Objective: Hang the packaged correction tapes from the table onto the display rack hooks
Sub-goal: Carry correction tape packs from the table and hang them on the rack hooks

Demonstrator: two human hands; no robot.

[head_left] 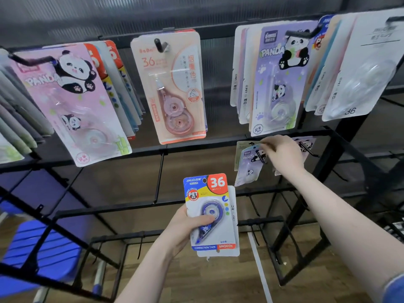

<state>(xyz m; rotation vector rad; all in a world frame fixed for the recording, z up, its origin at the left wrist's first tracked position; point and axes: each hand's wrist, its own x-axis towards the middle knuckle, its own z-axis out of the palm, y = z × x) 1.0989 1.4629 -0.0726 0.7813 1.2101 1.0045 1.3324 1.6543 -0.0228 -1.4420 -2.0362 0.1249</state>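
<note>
My left hand [185,228] grips a blue-and-orange JINUO correction tape pack [211,215] upright in front of me, thumb curled across its blister, with at least one more pack stacked behind it. Farther out, my right hand [284,153] reaches to the middle rail of the black display rack [196,144], fingers [267,145] pinching the top of a small lilac panda pack [249,167] at its hook [261,156]. Above, the top rail carries a pink panda pack [72,101], a peach pack [170,88] and a purple panda pack [279,79].
</note>
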